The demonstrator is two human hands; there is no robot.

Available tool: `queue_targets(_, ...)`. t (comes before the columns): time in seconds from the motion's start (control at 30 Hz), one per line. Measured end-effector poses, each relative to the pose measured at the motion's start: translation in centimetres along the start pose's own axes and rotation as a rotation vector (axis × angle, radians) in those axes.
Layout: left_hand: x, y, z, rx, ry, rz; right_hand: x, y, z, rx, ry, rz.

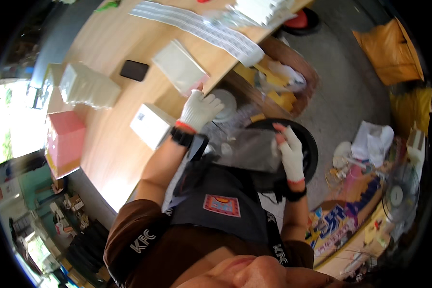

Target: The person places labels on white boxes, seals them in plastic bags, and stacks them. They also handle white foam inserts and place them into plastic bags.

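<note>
My left hand (200,109), in a white knit glove with bare fingertips, reaches to the near edge of a table. Its fingers are apart, and a bare fingertip touches the corner of a stack of clear plastic bags (178,66). My right hand (292,154), gloved the same way, is closed at the right edge of a clear plastic bag (247,150). That bag hangs flat above my lap, its other side lying below my left wrist. Beside my left wrist on the table stands a small white box (151,126).
A black phone (135,70), wrapped white stacks (89,85) and a pink block (65,141) lie to the left. A printed strip (201,29) crosses the table's far side. Under the table edge sits a brown carton (305,72). A black round stool (312,146) is right beside me.
</note>
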State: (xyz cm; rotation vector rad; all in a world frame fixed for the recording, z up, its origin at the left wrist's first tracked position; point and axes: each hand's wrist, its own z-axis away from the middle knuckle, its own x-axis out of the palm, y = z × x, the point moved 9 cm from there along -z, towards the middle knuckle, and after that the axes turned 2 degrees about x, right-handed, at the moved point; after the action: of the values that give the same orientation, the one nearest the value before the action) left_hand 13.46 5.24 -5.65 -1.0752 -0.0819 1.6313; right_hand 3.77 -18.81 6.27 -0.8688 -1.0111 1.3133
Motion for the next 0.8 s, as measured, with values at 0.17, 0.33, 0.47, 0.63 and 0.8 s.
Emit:
queue_targets(0.17,-8.6,-3.4,11.8,-0.255,0.930,1.888,3.2,-0.5,-2.5,-0.084,0.039,0.425)
queue_targets(0.33,-11.2,-1.6,12.6,-0.261,0.902,1.612,7.5,0.0,-2.8,-0.076,-0.104,0.255)
queue_targets(0.47,-8.1,-1.4,11.5,-0.159,0.908,1.792,8.6,0.9,-2.6,-0.044,-0.212,0.092)
queue_targets(0.63,-4.8,0.0,11.4,-0.155,0.484,2.191,6.2,1.7,-3.4,-0.044,-0.130,0.162)
queue_targets(0.8,-4.5,-0.2,12.3,-0.189,0.514,2.136,8.6,1.5,-1.7,0.046,-0.155,0.341)
